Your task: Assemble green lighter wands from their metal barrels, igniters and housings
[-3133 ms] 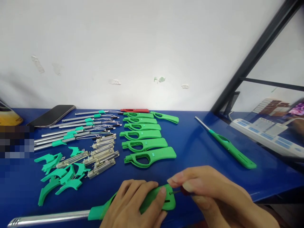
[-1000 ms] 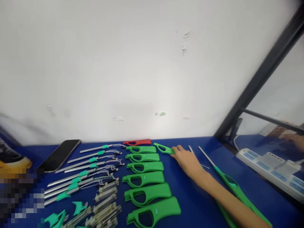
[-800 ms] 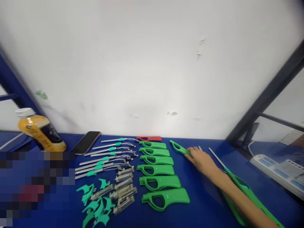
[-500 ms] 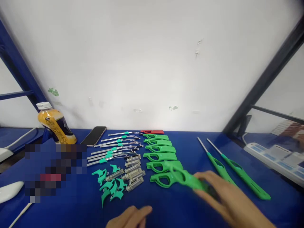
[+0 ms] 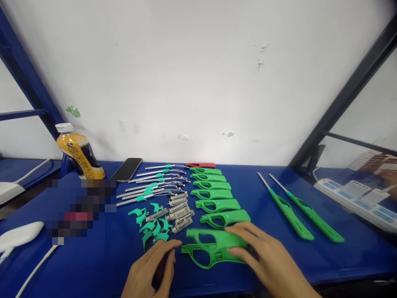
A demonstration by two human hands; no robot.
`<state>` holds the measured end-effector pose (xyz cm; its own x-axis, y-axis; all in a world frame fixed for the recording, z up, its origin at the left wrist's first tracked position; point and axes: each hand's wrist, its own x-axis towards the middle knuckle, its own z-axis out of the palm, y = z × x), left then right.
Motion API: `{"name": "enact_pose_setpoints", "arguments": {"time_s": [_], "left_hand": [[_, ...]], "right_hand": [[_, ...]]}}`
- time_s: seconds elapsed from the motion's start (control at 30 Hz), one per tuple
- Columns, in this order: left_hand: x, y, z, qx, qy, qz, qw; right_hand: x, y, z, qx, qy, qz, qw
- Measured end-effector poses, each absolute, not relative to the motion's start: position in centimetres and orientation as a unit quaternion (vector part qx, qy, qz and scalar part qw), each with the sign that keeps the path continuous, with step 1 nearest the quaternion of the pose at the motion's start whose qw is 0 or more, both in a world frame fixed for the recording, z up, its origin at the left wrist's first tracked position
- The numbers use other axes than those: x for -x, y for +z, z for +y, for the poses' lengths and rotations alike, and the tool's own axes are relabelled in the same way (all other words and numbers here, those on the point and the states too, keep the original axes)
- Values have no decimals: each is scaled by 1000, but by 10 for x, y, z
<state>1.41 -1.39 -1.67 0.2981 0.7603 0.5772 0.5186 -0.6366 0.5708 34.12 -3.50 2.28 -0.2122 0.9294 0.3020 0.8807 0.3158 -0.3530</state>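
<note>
My right hand (image 5: 266,260) grips a green lighter casing (image 5: 217,248) at its handle end. The casing appears as two halves, the upper one blurred and the lower one showing its hollow inside and trigger loop. Just left of it, my left hand (image 5: 151,269) has thumb and index finger apart with nothing between them. Beyond its fingertips lie several teal triggers (image 5: 149,225) in a loose heap. Clear fuel tanks (image 5: 181,213) are piled beside them. Several other green casings (image 5: 218,205) form a column behind the held one, with a red casing (image 5: 201,165) at the far end.
Metal lighter tubes with wires (image 5: 139,187) lie in a row at the left. Two long green lighters (image 5: 291,215) rest at the right, near a white power strip (image 5: 356,203). A phone (image 5: 127,169) and a yellow drink bottle (image 5: 80,153) are at the back left.
My right hand has brought the green casing left and toward me, and two halves now show. My left hand has moved up and left, closer to the teal triggers. The view has shifted slightly.
</note>
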Motion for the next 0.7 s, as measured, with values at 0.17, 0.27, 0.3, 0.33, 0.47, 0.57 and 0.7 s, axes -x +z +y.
{"name": "enact_pose_setpoints", "arguments": {"time_s": [0.17, 0.27, 0.3, 0.33, 0.47, 0.57, 0.7], "left_hand": [[3, -12, -6, -791, 433, 428, 60], [30, -8, 18, -784, 405, 470, -22], [42, -7, 30, -780, 389, 487, -46], [54, -6, 41, -779, 369, 502, -63], [95, -1, 85, -790, 270, 543, -89], [107, 5, 108, -799, 200, 562, -83], [106, 13, 126, -809, 118, 572, -69]], "right_hand": [[-401, 42, -5, 711, -27, -664, 229], [-429, 29, 30, 768, -50, -606, 200], [-434, 23, 41, 778, -48, -597, 188], [-437, 15, 50, 784, -48, -592, 182], [-447, -9, 59, 764, -59, -606, 212], [-450, -20, 41, 712, -60, -650, 259], [-441, -34, 19, 648, -60, -697, 302]]}}
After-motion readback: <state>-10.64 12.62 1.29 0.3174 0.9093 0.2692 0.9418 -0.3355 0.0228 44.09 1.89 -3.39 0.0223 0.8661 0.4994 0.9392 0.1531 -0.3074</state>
